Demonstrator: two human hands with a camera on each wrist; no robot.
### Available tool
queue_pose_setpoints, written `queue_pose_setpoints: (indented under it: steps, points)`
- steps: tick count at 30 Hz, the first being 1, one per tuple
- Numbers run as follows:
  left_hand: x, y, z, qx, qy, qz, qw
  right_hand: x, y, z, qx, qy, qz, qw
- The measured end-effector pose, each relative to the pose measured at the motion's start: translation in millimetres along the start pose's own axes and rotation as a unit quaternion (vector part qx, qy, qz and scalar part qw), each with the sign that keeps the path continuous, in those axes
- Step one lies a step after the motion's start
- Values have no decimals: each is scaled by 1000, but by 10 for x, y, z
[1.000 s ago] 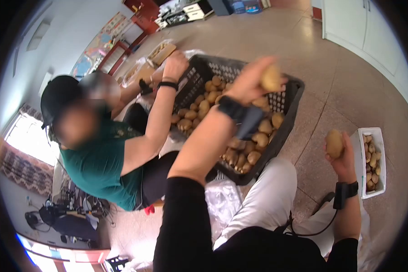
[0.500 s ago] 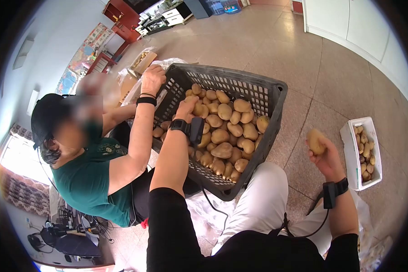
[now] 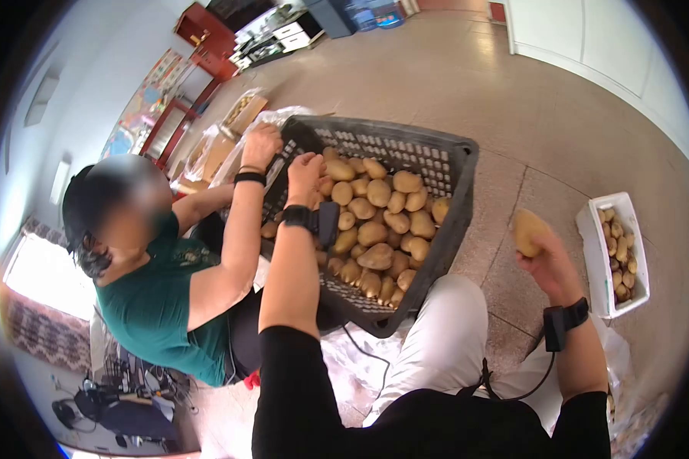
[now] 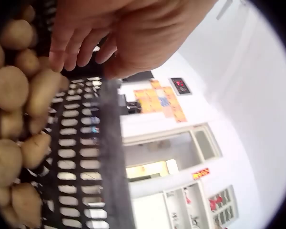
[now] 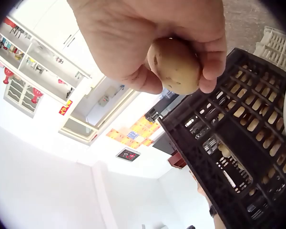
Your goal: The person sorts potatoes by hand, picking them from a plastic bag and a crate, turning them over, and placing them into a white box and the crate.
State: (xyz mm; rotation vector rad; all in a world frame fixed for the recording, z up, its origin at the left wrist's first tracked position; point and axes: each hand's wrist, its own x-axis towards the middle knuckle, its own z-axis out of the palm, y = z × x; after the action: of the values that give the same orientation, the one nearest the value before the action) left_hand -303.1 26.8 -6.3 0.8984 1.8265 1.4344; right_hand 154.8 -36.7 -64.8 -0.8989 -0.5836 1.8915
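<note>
My left hand (image 3: 306,182) hangs over the left part of a black plastic crate (image 3: 473,164) of potatoes (image 3: 373,231). In the left wrist view its fingers (image 4: 75,45) droop loosely, with no potato between them and the thumb. Off to the right of the crate, my right hand (image 3: 551,266) grips a single potato (image 3: 529,232) in the air. The right wrist view shows that potato (image 5: 175,66) between thumb and fingers, with a few dark spots on its skin.
A white box (image 3: 638,269) of smaller potatoes stands on the floor at right. Another person (image 3: 172,306) in a green shirt sits at left, one hand (image 3: 260,145) at the crate's left rim. Behind are cardboard boxes (image 3: 220,153) and clear plastic.
My left hand held a potato over the crate's right side, then moved left and down among the potatoes; now it is slightly raised without it. My right hand keeps its potato.
</note>
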Motion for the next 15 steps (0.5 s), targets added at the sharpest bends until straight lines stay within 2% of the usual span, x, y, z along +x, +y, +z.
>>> queue_pose_setpoints:
  steps: [1, 2, 4, 6, 7, 8, 10, 11, 13, 15]
  points:
    - [-273, 310, 168, -32, -64, 12, 997, 6, 13, 10, -22, -25, -22, 999]
    - [-500, 480, 313, -25, -155, 94, 983, 19, 1, 28, -48, -55, -38, 997]
    - [-1022, 895, 685, 60, -251, 127, 958, -8, -42, 71, -55, -91, -29, 994]
    - [-1435, 942, 1071, 110, -372, 212, 897, 3, -34, 116, -55, -133, -16, 989]
    - [-1620, 807, 1321, 230, -313, 381, 839, 7, -29, 98, -38, -171, -2, 985]
    - [-1761, 697, 1499, 226, -312, 531, 755, 4, -30, 69, -21, -204, 8, 979]
    - [-2059, 636, 1725, 201, -447, 450, 747, 32, 47, -42, -17, -203, -2, 979]
    - [-2116, 606, 1795, 199, -450, 453, 744, 44, 72, -74, -15, -203, -10, 979]
    - [-2176, 555, 1894, 300, -412, 537, 672, 41, 121, -41, -34, -178, -39, 983]
    - [-2168, 580, 1959, 318, -434, 509, 672, 31, 112, -12, -53, -158, -64, 984]
